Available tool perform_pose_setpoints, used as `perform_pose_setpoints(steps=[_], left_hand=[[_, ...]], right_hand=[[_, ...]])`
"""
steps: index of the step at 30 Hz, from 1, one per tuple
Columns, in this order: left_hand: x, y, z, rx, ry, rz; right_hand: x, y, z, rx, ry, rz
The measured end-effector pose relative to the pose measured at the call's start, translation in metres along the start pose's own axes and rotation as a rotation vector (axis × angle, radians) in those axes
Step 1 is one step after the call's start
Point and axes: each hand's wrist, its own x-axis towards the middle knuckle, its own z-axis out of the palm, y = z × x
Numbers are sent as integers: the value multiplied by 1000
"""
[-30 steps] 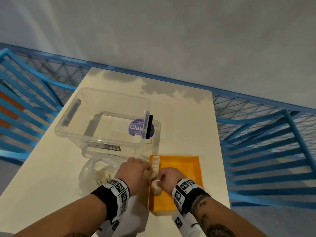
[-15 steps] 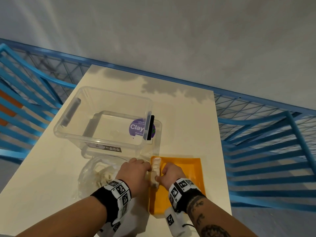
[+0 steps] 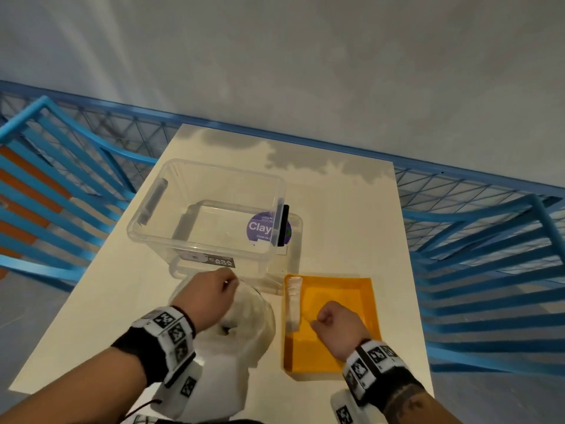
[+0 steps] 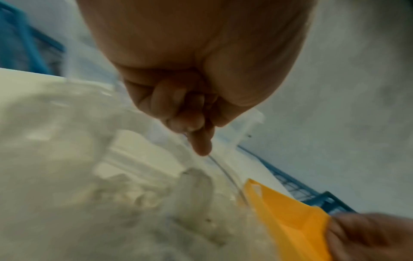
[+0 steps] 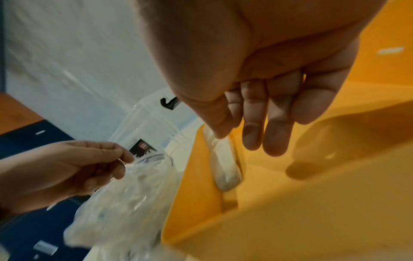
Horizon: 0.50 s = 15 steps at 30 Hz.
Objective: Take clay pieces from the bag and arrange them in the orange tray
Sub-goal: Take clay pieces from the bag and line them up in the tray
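Right hand (image 3: 336, 324) withdrawn, clay (image 3: 293, 302) beside fingers (image 5: 252, 134)

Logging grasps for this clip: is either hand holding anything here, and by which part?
The left hand pinches the clear bag by its open rim. The right hand holds nothing, hovering over the orange tray.

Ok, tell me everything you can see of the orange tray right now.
The orange tray is a shallow rectangular plastic dish with raised walls, flat on the table beside the bag. White clay pieces lie end to end along its left wall; the rest looks bare. The right hand is over it, holding nothing.
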Motion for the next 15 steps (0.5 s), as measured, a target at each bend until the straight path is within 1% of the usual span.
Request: perform_pose_setpoints(steps=[2, 4, 6, 8, 9, 11, 13, 15], left_hand=[[-4, -25, -7, 35, -28, -104], [-7, -40, 0, 103, -60, -132], [-10, -41, 13, 98, -111, -147], [-9, -39, 30, 89, -145, -134], [-7, -38, 38, 103, -139, -124], [-3, -38, 52, 145, -87, -120], [3, -39, 62, 154, -59, -156], [8, -39, 65, 192, -85, -184]], right_hand=[[-14, 13, 8, -19, -60, -43], [-24, 22, 22, -66, -154, -81], [-31, 27, 35, -137, -197, -106], [-36, 29, 40, -199, -169, -119], [-38, 27, 40, -210, -142, -119], [-43, 23, 37, -201, -111, -114], [-46, 21, 35, -194, -114, -104], [-47, 21, 34, -180, -117, -91]])
